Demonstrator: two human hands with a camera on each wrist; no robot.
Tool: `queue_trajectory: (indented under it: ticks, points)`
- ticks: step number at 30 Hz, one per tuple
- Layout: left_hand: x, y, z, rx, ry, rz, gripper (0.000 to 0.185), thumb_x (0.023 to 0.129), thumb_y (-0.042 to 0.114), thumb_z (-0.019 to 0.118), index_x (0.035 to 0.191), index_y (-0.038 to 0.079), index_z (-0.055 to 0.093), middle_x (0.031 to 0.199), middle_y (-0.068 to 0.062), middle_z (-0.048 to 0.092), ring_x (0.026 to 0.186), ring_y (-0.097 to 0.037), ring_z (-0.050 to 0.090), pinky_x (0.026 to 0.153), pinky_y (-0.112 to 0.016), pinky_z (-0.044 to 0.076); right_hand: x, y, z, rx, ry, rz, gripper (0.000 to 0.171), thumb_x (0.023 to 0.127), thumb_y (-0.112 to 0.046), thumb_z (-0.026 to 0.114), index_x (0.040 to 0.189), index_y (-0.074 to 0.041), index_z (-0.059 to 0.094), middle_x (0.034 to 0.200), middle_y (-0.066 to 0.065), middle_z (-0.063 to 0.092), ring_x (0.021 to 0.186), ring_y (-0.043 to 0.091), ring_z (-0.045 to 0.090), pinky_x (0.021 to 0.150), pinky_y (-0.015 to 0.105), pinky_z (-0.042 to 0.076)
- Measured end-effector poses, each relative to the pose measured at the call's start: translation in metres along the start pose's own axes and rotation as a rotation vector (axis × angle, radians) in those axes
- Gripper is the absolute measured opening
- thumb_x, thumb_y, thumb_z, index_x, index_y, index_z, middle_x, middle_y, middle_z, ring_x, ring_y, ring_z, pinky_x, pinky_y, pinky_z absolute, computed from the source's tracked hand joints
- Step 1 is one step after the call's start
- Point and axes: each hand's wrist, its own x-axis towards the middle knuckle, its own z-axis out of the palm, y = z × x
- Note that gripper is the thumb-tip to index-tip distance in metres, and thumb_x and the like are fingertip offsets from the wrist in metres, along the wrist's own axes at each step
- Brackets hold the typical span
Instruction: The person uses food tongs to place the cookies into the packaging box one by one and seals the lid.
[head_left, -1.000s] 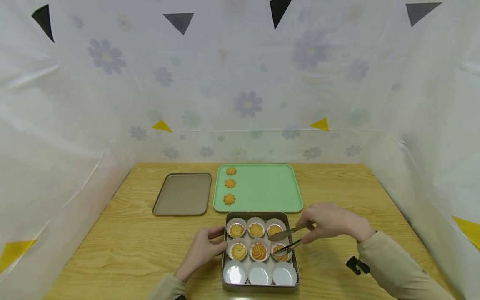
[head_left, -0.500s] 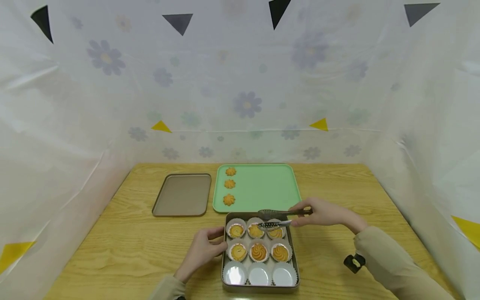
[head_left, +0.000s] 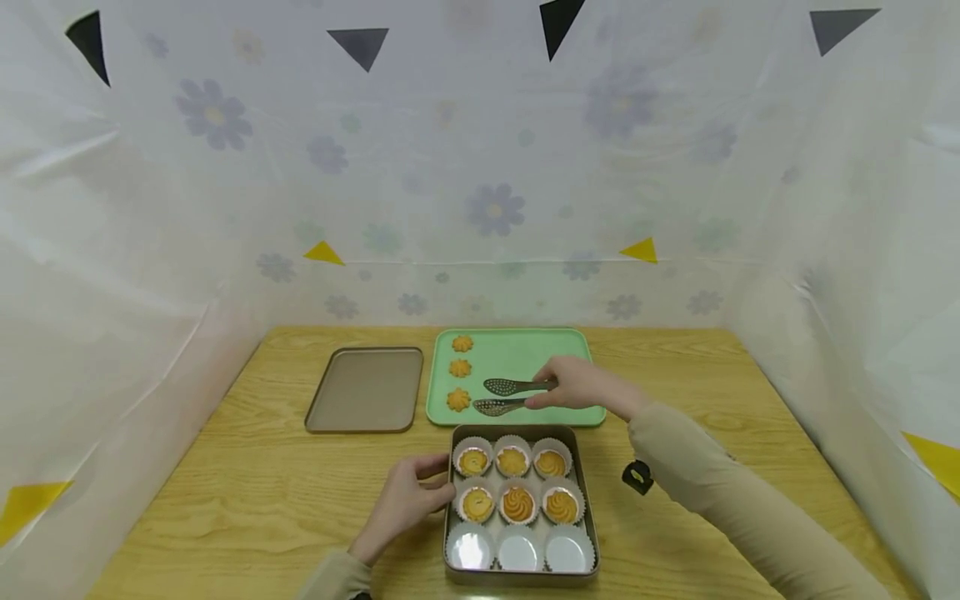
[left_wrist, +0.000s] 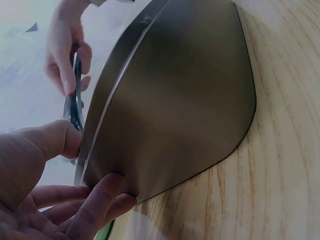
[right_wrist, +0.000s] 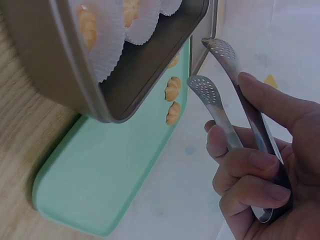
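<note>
Holding tongs [head_left: 504, 397] with tips apart and empty over the green tray [head_left: 547, 367] beside three cookies [head_left: 458, 399], right hand [head_left: 573, 387] grips them, left hand [head_left: 408, 493] fingers curl on the tin [head_left: 587, 500]; a hard squeeze could crumble a cookie.

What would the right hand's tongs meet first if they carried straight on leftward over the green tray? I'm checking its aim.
Most likely the nearest cookie on the green tray; the tongs in the right hand point at it, tips open, height unclear.

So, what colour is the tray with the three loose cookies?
Mint green tray; the head view shows it best.
</note>
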Motion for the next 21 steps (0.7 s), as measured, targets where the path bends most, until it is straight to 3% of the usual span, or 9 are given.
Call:
queue_trajectory:
  ticks: [3,5,8,10,12,15,17,21]
  points:
    - [-0.001,0.0,0.0,-0.015,0.004,0.005,0.056,0.081,0.003,0.069,0.132,-0.017,0.054,0.13,-0.038,0.06,0.112,-0.046,0.068,0.087,-0.032,0.065,0.016,-0.013,0.0,-0.067,-0.016,0.047,0.048,0.09,-0.037,0.073,0.121,0.0,0.071,0.122,0.017,0.073,0.089,0.02,0.069,0.076,0.035,0.06]
    - [-0.001,0.001,0.0,-0.027,0.007,0.007,0.056,0.081,0.002,0.069,0.131,-0.018,0.054,0.13,-0.038,0.06,0.111,-0.046,0.068,0.087,-0.033,0.065,0.025,-0.019,0.0,-0.094,-0.02,0.074,0.047,0.09,-0.037,0.073,0.119,-0.001,0.072,0.122,0.015,0.073,0.087,0.019,0.069,0.075,0.034,0.059]
    - [-0.001,0.002,-0.001,-0.04,0.01,0.002,0.056,0.081,0.001,0.069,0.131,-0.018,0.055,0.13,-0.038,0.06,0.111,-0.046,0.069,0.087,-0.033,0.065,0.038,-0.024,0.003,-0.113,-0.029,0.128,0.047,0.089,-0.039,0.074,0.119,-0.003,0.072,0.124,0.013,0.072,0.099,0.024,0.07,0.083,0.039,0.062]
    - [-0.002,0.002,-0.001,-0.042,0.011,0.001,0.056,0.081,0.001,0.069,0.131,-0.018,0.055,0.13,-0.038,0.06,0.11,-0.046,0.069,0.087,-0.033,0.065,0.045,-0.028,0.004,-0.126,-0.028,0.159,0.045,0.089,-0.04,0.074,0.117,-0.005,0.071,0.12,0.01,0.072,0.092,0.02,0.067,0.075,0.034,0.059]
    - [-0.002,0.003,-0.001,-0.041,0.013,-0.001,0.055,0.081,0.001,0.069,0.131,-0.018,0.055,0.129,-0.038,0.06,0.11,-0.045,0.069,0.087,-0.032,0.065,0.052,-0.031,0.007,-0.131,-0.036,0.186,0.036,0.089,-0.04,0.073,0.102,-0.007,0.07,0.099,0.004,0.069,0.076,0.015,0.056,0.063,0.028,0.047]
    - [-0.002,0.003,-0.001,-0.037,0.013,0.0,0.055,0.081,0.001,0.069,0.131,-0.018,0.055,0.129,-0.038,0.06,0.111,-0.045,0.069,0.087,-0.032,0.065,0.061,-0.037,0.01,-0.134,-0.041,0.209,0.033,0.09,-0.039,0.073,0.081,-0.013,0.054,0.073,-0.003,0.047,0.064,0.011,0.036,0.055,0.026,0.029]
    - [-0.002,0.003,0.0,-0.034,0.015,0.0,0.055,0.081,0.001,0.069,0.131,-0.018,0.055,0.129,-0.038,0.06,0.111,-0.045,0.069,0.086,-0.031,0.065,0.066,-0.039,0.013,-0.128,-0.049,0.214,0.042,0.09,-0.038,0.073,0.074,-0.016,0.041,0.066,-0.003,0.03,0.06,0.012,0.027,0.054,0.027,0.022]
    - [-0.001,0.003,0.0,-0.032,0.02,0.001,0.055,0.08,0.002,0.069,0.13,-0.018,0.056,0.129,-0.038,0.061,0.11,-0.045,0.069,0.086,-0.031,0.065,0.074,-0.044,0.017,-0.139,-0.042,0.214,0.037,0.089,-0.036,0.075,0.077,-0.016,0.047,0.067,-0.004,0.036,0.061,0.011,0.031,0.053,0.026,0.024]
